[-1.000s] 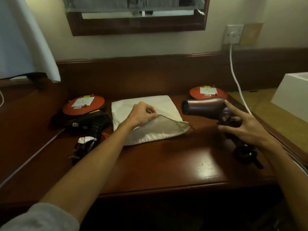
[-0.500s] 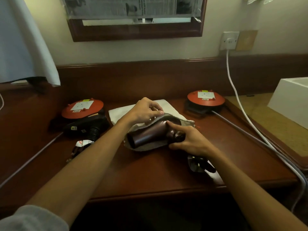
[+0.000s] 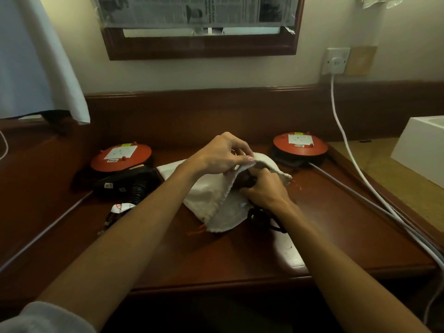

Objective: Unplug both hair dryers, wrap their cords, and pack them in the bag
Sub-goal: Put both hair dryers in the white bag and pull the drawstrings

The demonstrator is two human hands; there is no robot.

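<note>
two bare forearms reached out over the desk (image 3: 240, 260), a grey sleeve (image 3: 36, 318) showing at the left elbow. nearest lay the wrapped cord (image 3: 260, 218) of the brown dryer (image 3: 243, 182), a dark bundle on the wood just outside the mouth of the bag (image 3: 211, 200). the right hand (image 3: 266, 191) had its fingers curled round that dryer, whose body sat partly inside the bag's opening, mostly hidden by cloth. the left hand (image 3: 221, 156) pinched the bag's upper edge between thumb and fingers, holding the mouth up and open. the bag rested mid-desk with a bit of orange drawstring (image 3: 197, 230) at its near corner. to the left lay the black dryer (image 3: 125, 183), its cord bundled beside it, against the left reel (image 3: 121, 156). the right reel (image 3: 300, 145) sat farther back right. a white cable (image 3: 346, 140) ran down from the wall socket (image 3: 335, 60).
</note>
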